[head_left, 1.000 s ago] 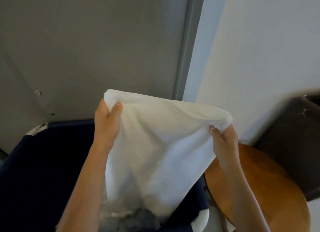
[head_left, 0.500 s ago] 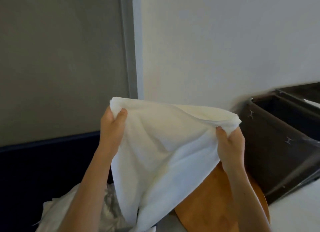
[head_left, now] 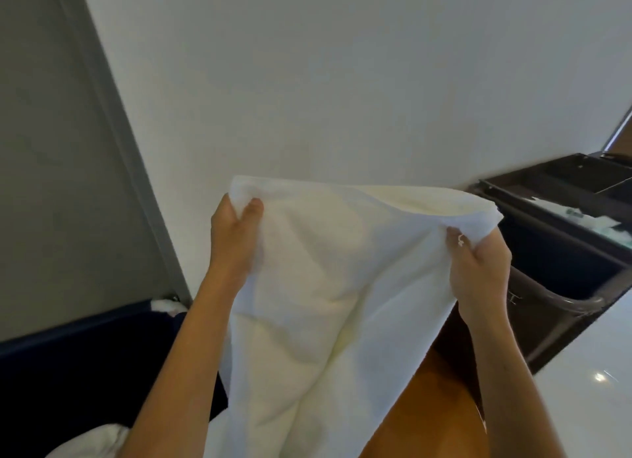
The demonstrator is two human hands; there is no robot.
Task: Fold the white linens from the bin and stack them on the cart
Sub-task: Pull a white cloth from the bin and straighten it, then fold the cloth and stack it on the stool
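A white linen hangs spread in front of me, held up by its top edge. My left hand grips its upper left corner. At the upper right corner, my right hand pinches the cloth. The cloth's lower part drops out of view at the bottom. The dark navy bin lies at the lower left, with more white linen showing inside it. The dark brown cart stands at the right, just behind my right hand.
A round wooden table top shows under the cloth at the lower right. A white wall fills the background, with a grey door panel on the left. Glossy white floor lies at the far right.
The view has swung to the right, so the bin has slid to the left and more of the cart has come into view. Both hands keep their hold on the linen's top corners.
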